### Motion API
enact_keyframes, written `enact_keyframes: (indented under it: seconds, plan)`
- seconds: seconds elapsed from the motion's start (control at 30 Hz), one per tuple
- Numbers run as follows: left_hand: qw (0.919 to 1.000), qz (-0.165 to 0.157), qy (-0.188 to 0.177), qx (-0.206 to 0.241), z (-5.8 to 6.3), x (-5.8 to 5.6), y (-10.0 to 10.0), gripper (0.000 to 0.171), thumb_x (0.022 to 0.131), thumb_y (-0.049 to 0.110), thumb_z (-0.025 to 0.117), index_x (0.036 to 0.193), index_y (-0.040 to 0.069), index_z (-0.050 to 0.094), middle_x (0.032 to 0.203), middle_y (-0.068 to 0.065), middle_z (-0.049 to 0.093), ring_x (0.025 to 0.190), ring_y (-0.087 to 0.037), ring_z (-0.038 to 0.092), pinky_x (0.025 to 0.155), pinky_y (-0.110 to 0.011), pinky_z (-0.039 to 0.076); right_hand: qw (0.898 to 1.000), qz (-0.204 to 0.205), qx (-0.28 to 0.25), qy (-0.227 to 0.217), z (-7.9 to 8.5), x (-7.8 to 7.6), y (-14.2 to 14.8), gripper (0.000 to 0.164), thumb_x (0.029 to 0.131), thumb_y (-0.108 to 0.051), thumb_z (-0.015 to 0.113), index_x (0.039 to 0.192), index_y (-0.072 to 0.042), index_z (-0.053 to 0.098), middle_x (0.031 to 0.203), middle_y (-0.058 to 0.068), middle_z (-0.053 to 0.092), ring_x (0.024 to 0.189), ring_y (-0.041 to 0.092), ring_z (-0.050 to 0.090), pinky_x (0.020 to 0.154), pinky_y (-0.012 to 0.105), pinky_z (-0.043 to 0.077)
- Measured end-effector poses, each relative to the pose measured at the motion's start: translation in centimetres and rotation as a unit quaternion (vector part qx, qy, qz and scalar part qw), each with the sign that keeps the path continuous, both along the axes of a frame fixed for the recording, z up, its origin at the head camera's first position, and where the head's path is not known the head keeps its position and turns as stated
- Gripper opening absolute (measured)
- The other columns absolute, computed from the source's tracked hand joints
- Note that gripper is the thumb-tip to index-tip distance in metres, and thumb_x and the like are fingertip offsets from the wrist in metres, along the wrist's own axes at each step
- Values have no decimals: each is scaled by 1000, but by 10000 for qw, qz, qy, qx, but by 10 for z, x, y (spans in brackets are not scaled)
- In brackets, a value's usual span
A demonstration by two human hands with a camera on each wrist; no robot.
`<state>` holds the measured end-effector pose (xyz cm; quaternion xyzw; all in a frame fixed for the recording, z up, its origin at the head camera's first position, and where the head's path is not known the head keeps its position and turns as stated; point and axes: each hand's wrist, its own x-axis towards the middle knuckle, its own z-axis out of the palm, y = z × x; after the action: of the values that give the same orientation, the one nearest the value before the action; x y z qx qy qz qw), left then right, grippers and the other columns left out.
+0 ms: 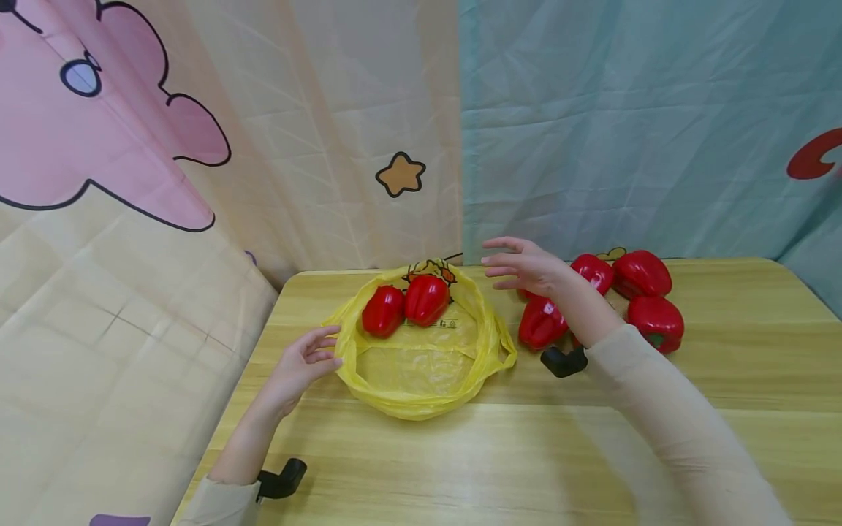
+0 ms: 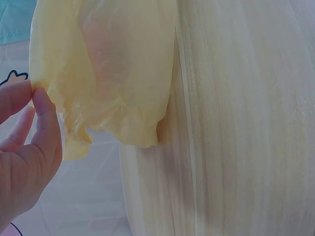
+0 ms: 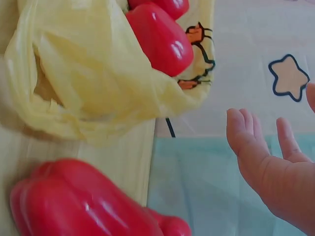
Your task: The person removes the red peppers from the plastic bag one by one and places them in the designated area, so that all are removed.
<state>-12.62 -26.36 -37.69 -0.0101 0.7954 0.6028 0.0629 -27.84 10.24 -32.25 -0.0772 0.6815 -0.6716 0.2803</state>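
A yellow plastic bag (image 1: 414, 405) lies with its mouth spread wide on the table. Inside it, against the far side, rest two red bell peppers (image 1: 427, 300). My left hand (image 1: 304, 369) is at the bag's left rim; in the left wrist view its thumb and fingertip pinch the thin yellow edge. My right hand (image 1: 526, 269) is raised beyond the bag's right side, fingers extended and apart, holding nothing. Beneath and beside the right forearm sits a group of several red bell peppers (image 1: 655, 321), partly covered by that arm. One pepper (image 3: 83, 201) looms large in the right wrist view.
The wooden table (image 1: 460, 467) reaches back to a printed curtain (image 1: 316, 146), with another stretch of curtain along the left side. A bag handle (image 1: 508, 354) sticks out at the bag's right. A black wrist mount (image 1: 564, 361) is at the right cuff.
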Motion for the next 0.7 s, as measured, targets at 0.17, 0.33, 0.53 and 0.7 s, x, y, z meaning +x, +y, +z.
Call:
enact_keyframes:
  seconds: [0.17, 0.33, 0.53, 0.7]
  plan:
    - [10000, -7, -17, 17, 0, -1, 0, 55, 84, -5, 62, 135, -3, 41, 122, -23, 48, 90, -13, 56, 77, -21, 50, 9999, 117, -9, -45, -3, 0, -16, 56, 94, -12, 52, 143, -4, 27, 142, 23, 32, 127, 42, 36, 101, 51, 35]
    - [10000, 4, -17, 11, 0, -1, 0, 55, 84, -5, 62, 135, -3, 41, 122, -23, 48, 90, -13, 56, 77, -21, 50, 9999, 99, -7, -114, -5, 0, -35, 54, 93, -11, 53, 142, -3, 30, 141, 23, 35, 127, 43, 35, 99, 50, 37]
    - [10000, -14, -39, 38, -1, -1, 1, 55, 84, -5, 62, 135, -3, 41, 122, -23, 48, 90, -14, 56, 77, -21, 50, 9998, 62, 52, -183, -8, 0, -55, 54, 92, -11, 54, 141, -2, 31, 140, 22, 37, 126, 43, 37, 99, 51, 37]
    - [10000, -14, -40, 51, -2, -1, 0, 56, 84, -5, 62, 135, -3, 41, 122, -23, 48, 90, -13, 56, 78, -21, 50, 9993, -69, 223, -308, -13, -1, -70, 53, 91, -11, 57, 139, -3, 35, 137, 23, 41, 122, 41, 42, 100, 51, 36]
